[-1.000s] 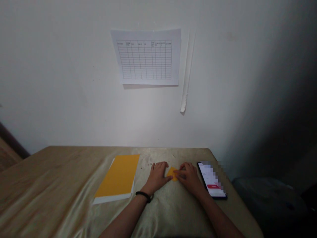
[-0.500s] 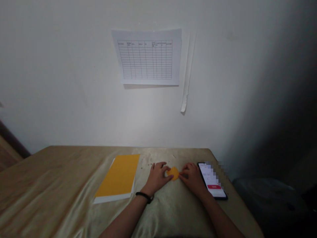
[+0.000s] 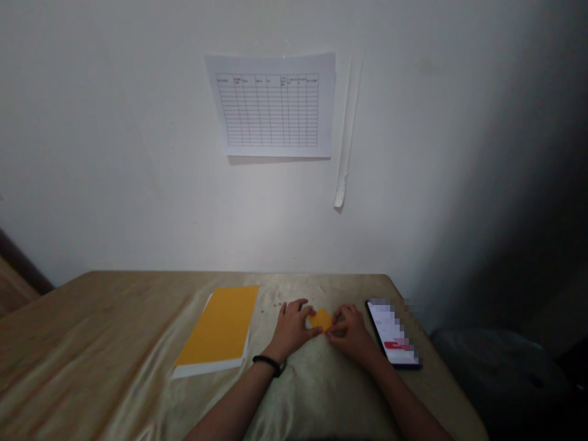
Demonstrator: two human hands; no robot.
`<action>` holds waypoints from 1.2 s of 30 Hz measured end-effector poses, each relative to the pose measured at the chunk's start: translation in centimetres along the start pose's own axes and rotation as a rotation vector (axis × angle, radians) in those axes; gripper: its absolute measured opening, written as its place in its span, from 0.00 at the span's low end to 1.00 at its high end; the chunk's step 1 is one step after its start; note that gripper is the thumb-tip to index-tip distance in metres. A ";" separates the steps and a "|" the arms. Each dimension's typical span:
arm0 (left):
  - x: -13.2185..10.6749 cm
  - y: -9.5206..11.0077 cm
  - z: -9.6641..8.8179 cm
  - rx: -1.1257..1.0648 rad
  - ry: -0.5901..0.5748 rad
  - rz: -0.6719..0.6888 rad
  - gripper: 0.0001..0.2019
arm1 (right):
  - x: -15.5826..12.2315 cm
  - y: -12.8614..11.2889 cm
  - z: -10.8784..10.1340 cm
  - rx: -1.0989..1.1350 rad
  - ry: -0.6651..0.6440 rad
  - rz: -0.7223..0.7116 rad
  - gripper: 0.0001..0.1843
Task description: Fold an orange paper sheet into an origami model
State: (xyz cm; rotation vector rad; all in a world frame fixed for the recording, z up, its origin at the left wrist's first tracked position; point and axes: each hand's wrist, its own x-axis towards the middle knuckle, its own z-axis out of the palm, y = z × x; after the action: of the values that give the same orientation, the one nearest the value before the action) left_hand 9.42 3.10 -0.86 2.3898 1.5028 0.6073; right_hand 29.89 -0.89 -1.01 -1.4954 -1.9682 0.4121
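A small, roughly round piece of yellow paper [image 3: 320, 319] is between my two hands, close over the cloth. My left hand [image 3: 293, 329], with a black band on its wrist, grips the left edge of the piece between thumb and fingers. At the lower right edge, the thumb and fingertips of my right hand [image 3: 351, 334] pinch the same piece. How it is folded is too small to make out. To the left lies a stack of yellow sheets [image 3: 220, 324] over white paper.
A satin-like tan cloth [image 3: 114, 343] covers the table, with folds on the left. A lit phone [image 3: 390, 331] lies right of my right hand. On the wall behind hang a printed table sheet [image 3: 275, 107] and a loose white strip [image 3: 344, 147]. A dark bulky object stands at right.
My right hand's fingertips have shifted a little left and down along the edge of the yellow piece. My left hand stays nearly in place.
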 end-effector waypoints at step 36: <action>-0.4 0.2 -0.1 0.030 0.000 0.033 0.20 | 0.4 1.2 -0.8 -0.081 0.029 0.021 0.04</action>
State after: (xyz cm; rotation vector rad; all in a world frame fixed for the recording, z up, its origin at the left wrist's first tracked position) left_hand 9.39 2.68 -0.72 2.4411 1.4857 0.5966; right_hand 31.28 -0.22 -0.97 -1.5651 -1.9689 0.3212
